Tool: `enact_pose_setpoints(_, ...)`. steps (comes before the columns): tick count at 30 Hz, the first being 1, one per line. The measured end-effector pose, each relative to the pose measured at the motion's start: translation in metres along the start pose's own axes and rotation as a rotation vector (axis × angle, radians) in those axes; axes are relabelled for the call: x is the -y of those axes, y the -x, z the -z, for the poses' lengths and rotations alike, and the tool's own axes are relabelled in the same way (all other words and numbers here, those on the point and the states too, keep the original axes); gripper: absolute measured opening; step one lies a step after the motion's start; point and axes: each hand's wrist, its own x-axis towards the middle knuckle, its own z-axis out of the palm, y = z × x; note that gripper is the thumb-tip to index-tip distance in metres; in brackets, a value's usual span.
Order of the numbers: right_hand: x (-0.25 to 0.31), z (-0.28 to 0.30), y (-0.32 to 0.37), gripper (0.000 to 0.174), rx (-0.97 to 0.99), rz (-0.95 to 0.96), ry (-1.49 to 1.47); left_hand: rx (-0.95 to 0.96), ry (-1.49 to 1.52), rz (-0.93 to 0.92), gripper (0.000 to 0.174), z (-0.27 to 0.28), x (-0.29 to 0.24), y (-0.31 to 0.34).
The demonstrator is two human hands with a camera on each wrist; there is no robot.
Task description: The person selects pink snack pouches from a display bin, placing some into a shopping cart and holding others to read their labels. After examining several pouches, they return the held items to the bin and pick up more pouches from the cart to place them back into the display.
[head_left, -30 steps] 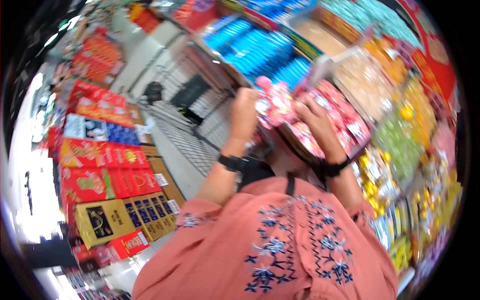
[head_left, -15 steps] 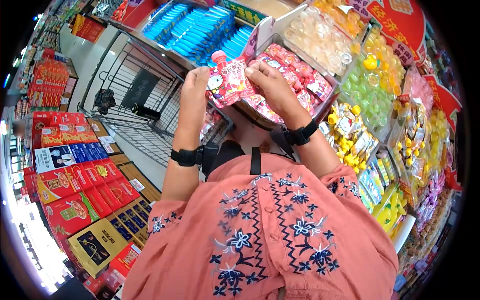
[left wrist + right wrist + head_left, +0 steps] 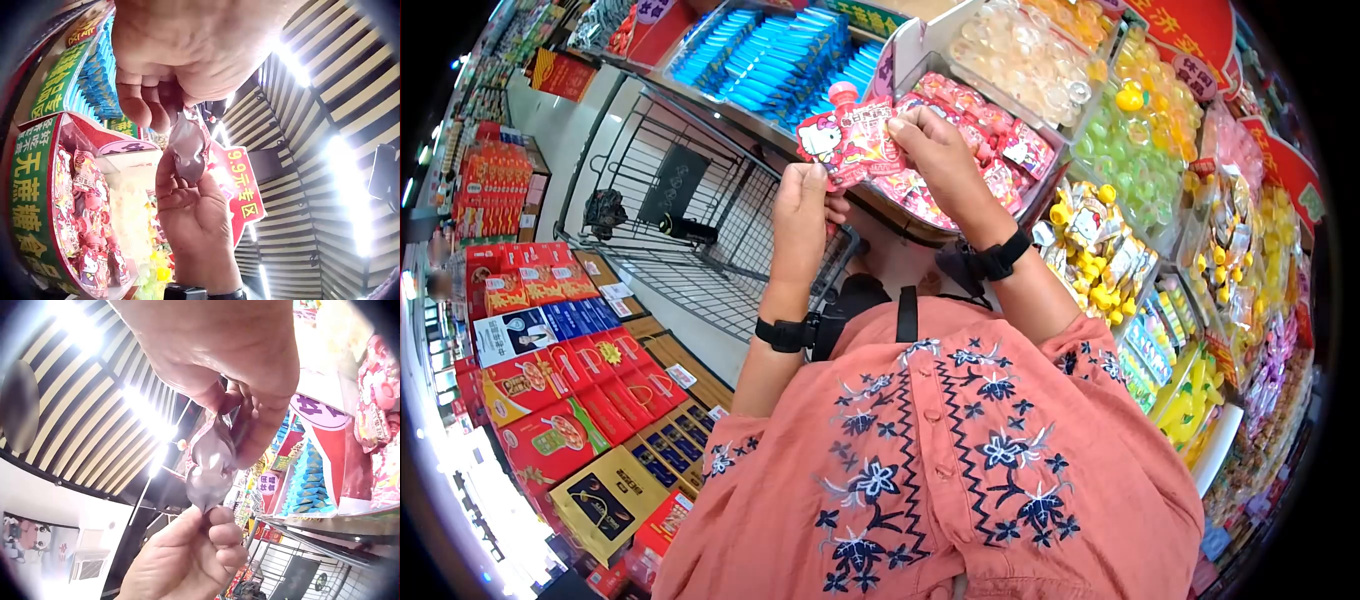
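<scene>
A pink spouted jelly pouch (image 3: 862, 142) with a cartoon cat print is held up in front of the body, its pink cap to the upper left. My right hand (image 3: 945, 160) pinches its right edge between thumb and fingers. At the pouch's lower left corner, my left hand (image 3: 802, 215) grips with the thumb on top. Both wrist views show the silvery underside of the pouch (image 3: 212, 472) between the two hands. Just beyond it, a bin holds similar pink pouches (image 3: 1025, 150).
Blue packets (image 3: 760, 60) fill a bin at the back. Clear jelly cups (image 3: 1025, 60) and yellow-capped pouches (image 3: 1090, 235) lie in bins to the right. A wire shopping cart (image 3: 735, 215) stands at left, beyond red gift boxes (image 3: 550, 430).
The view has turned and sharpened since a second ago. Over the last half second my left hand has slid down from the pouch's left side to its lower corner; my right hand keeps its pinch.
</scene>
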Motion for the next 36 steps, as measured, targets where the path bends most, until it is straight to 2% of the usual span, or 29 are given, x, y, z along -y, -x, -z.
enact_pose_setpoints(1, 0.001, -0.001, 0.001, 0.022, 0.005, 0.020, 0.003, -0.018, -0.010, -0.003, 0.027, -0.001, 0.000, 0.001)
enact_pose_setpoints(4, -0.007, -0.003, 0.001, 0.022, -0.016, 0.055, 0.033, -0.066, -0.097, -0.163, 0.026, 0.003, 0.007, -0.003)
enact_pose_setpoints(7, -0.007, -0.006, 0.001, 0.022, -0.013, -0.032, -0.014, -0.057, -0.087, -0.146, 0.025, 0.007, 0.004, -0.004)
enact_pose_setpoints(10, 0.002, -0.007, 0.001, 0.023, 0.042, -0.118, -0.130, -0.013, 0.117, -0.117, 0.025, 0.003, -0.007, 0.001)
enact_pose_setpoints(13, 0.023, -0.013, 0.009, 0.025, 0.175, -0.218, -0.272, -0.038, 0.179, -0.147, 0.026, 0.001, -0.011, 0.000)
enact_pose_setpoints(16, 0.010, -0.006, 0.009, 0.025, 0.256, -0.315, -0.192, -0.053, 0.213, -0.193, 0.027, -0.001, -0.010, -0.005)
enact_pose_setpoints(19, 0.004, -0.002, 0.011, 0.023, 0.308, -0.372, -0.246, -0.083, 0.214, -0.208, 0.027, -0.003, -0.006, -0.008)
enact_pose_setpoints(25, 0.001, 0.005, 0.011, 0.019, 0.288, -0.267, -0.323, -0.062, 0.130, -0.158, 0.027, -0.007, -0.005, -0.009)
enact_pose_setpoints(31, 0.004, 0.014, 0.009, 0.016, 0.277, -0.224, -0.358, -0.036, 0.213, -0.146, 0.027, -0.010, 0.000, -0.013)
enact_pose_setpoints(34, 0.005, 0.019, 0.010, 0.019, 0.294, -0.244, -0.334, 0.013, 0.182, -0.113, 0.027, -0.007, 0.003, -0.015)
enact_pose_setpoints(36, 0.007, 0.020, 0.009, 0.022, 0.310, -0.128, -0.145, 0.027, 0.114, -0.123, 0.028, -0.006, 0.000, -0.014)
